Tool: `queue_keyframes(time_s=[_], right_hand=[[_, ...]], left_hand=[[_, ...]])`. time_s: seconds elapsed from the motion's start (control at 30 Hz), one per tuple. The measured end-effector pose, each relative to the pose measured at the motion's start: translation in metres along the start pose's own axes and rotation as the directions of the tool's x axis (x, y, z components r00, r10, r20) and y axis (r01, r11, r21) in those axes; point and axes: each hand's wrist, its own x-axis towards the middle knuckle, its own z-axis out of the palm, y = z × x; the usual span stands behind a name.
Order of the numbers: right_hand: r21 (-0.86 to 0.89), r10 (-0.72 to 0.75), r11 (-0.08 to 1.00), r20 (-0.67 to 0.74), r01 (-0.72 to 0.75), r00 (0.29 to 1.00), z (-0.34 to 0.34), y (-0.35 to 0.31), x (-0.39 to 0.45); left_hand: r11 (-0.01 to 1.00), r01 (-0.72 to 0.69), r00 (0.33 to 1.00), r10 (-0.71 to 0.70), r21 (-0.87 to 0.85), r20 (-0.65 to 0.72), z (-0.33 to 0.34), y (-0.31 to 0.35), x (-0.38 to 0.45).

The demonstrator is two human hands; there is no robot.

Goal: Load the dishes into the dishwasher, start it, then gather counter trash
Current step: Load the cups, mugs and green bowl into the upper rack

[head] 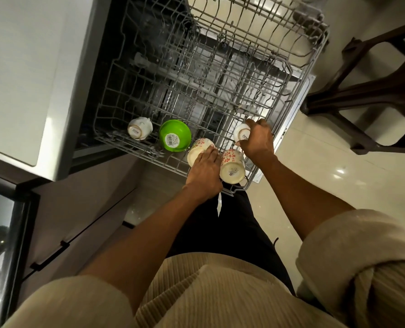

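Head-camera view, looking straight down: a person in a ribbed cream top stands over the pulled-out upper rack [116, 95] of an open dishwasher and sets cups along its near edge. The left hand [205, 172] rests on an upturned patterned mug [198, 150], fingers lying fairly straight over its side and base; whether they curl round it cannot be told. The right hand [257, 140] has its fingers curled round a small white cup [240, 133], which sits near the rack's right rim. Between the two hands a second patterned mug [232, 168] stands upside down, a barcode label on its base, close against the rack's front wire. Further left in the same front row lie a green bowl [175, 138], tipped on its side with a sticker showing, and another white cup [139, 131], also tilted with its base outward. The rest of the rack holds only bare wire. A white countertop [26, 74] runs along the left, and dark wooden chair legs [367, 95] stand on the glossy tiled floor [315, 176] to the right.
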Motion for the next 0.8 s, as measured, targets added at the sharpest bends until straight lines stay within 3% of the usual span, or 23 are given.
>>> queue_keyframes(time_s=[0.8], right_hand=[[-0.046, -0.037, 0.998, 0.079, 0.04, 0.996, 0.0062, 0.0066, 0.0098]], left_hand=[[1.0, -0.017, 1.0, 0.016, 0.011, 0.014, -0.002, -0.0006, 0.0021]])
